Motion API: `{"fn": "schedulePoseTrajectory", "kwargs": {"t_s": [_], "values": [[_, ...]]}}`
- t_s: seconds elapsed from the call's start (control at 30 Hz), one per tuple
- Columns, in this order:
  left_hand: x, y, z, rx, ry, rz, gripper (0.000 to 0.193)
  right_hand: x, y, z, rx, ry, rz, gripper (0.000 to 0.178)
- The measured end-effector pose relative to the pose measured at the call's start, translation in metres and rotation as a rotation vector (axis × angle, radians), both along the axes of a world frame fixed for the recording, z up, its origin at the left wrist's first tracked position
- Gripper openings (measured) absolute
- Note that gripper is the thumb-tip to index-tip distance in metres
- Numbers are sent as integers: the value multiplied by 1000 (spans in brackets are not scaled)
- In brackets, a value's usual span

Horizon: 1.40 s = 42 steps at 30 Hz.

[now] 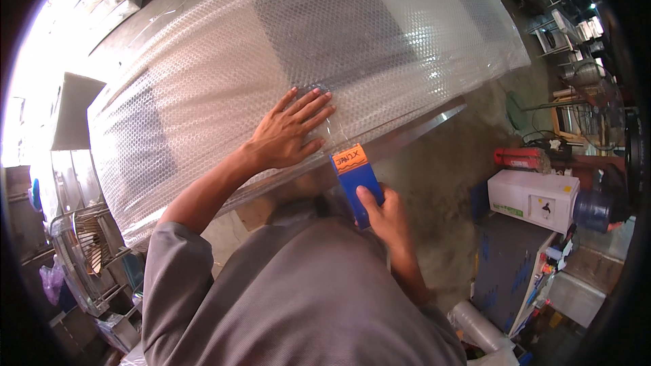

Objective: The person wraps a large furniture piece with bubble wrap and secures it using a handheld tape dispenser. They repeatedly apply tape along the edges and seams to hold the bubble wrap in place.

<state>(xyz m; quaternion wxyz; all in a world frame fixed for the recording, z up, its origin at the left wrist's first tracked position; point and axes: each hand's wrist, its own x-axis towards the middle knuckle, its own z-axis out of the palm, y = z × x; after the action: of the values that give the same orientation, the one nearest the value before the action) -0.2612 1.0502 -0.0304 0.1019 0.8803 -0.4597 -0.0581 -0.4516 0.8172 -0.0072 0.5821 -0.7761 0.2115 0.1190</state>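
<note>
I'm resting the left hand [288, 132] flat, just toward ten o'clock from centre, fingers spread, grasping nothing, palm down on the bubble-wrapped bundle [217, 47]. With the right hand [383, 215], toward half past four, I'm gripping the blue-and-orange block [355, 179] near its lower end, thumb on top; its orange end is pointing between eleven and twelve, by the bundle's near edge, and from here I'm not able to tell whether they're touching. I'm judging the block stiff and light, that blue end suiting the grip. The bundle is spreading from nine o'clock over twelve to two; I'm guessing it bulky, soft-skinned, slippery, perhaps heavy, best taken by both long edges. Farther out, a white box [512, 193] is sitting just past three.
</note>
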Motion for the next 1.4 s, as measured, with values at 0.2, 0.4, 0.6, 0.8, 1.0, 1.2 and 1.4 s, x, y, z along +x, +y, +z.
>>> {"fn": "schedulePoseTrajectory", "kwargs": {"t_s": [0.2,0.4,0.6,0.8,1.0,1.2,1.4], "values": [[2,-1,2,25,19,11,71,-12,-1,-8,-28,-66,-33,55],[1,-1,-3,47,32,13,73,-19,-2,-15,-76,-58,-32,53],[4,-4,9,63,43,14,78,-16,-3,-38,-94,-144,-14,53],[-26,-24,27,148,66,112,98,-13,-19,-10,-10,-73,29,54],[-36,-35,3,190,-102,169,104,-13,-25,-3,-106,-50,75,53],[-29,-29,14,201,5,100,100,-6,-28,-66,35,-142,80,51],[-34,-46,35,319,91,188,110,24,-14,-140,189,-237,152,59]]}}
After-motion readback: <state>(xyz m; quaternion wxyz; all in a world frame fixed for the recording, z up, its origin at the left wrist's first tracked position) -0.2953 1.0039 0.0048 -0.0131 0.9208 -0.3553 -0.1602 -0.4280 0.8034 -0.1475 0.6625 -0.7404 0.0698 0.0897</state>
